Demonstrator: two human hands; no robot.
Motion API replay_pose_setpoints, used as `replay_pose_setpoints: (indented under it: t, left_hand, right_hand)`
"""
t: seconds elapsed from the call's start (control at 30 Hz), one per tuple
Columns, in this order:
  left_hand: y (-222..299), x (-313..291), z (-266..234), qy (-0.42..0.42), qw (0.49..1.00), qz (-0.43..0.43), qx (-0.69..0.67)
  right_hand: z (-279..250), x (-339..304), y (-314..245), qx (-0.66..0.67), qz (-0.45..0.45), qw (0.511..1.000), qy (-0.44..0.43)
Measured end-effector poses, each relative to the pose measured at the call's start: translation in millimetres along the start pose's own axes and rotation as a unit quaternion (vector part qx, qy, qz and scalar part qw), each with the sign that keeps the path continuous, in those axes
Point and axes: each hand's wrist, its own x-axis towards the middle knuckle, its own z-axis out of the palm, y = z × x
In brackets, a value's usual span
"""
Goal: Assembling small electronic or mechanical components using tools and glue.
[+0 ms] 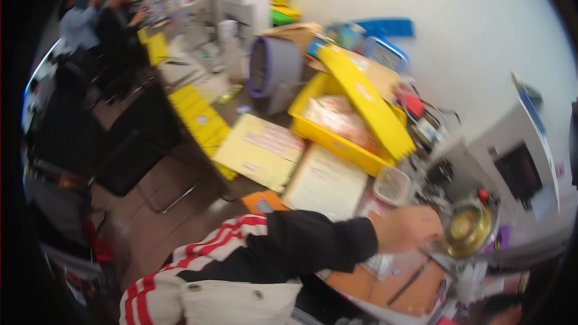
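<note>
My left hand (410, 227) reaches across from the lower left in a black sleeve with red and white stripes. Its fingers look curled closed, and whatever they may hold is hidden. Just right of it sits a round gold-coloured metal dish (467, 229). A clear plastic tub (392, 186) of small pieces stands just beyond the hand. Below the hand lies an orange-brown board (376, 286) with a thin dark rod (409, 281) on it. At the lower right edge, my right hand (507, 315) shows only as a dim, smeared shape.
A yellow bin (337, 141) holds bagged material, with a yellow panel (364, 99) slanting over it. Papers (325, 182) and a yellow folder (260, 149) lie nearby. A white box-shaped device (512, 150) stands right. Black chairs (141, 138) and people (117, 42) are at left.
</note>
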Motion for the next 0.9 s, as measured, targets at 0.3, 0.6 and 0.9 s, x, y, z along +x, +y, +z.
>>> replay_pose_setpoints:
  t: [0.3,0.6,0.9]
  left_hand:
    - [10,11,-17,-0.043,0.997,-0.063,0.014]
    - [10,12,-19,-0.019,0.998,-0.063,-0.011]
    - [9,9,-21,-0.021,0.997,-0.069,-0.016]
  right_hand:
    - [-35,44,72,-0.598,-0.027,0.79,-0.13]
    - [-26,32,89,-0.596,-0.026,0.8,-0.061]
    - [-36,31,84,-0.673,-0.22,0.706,-0.008]
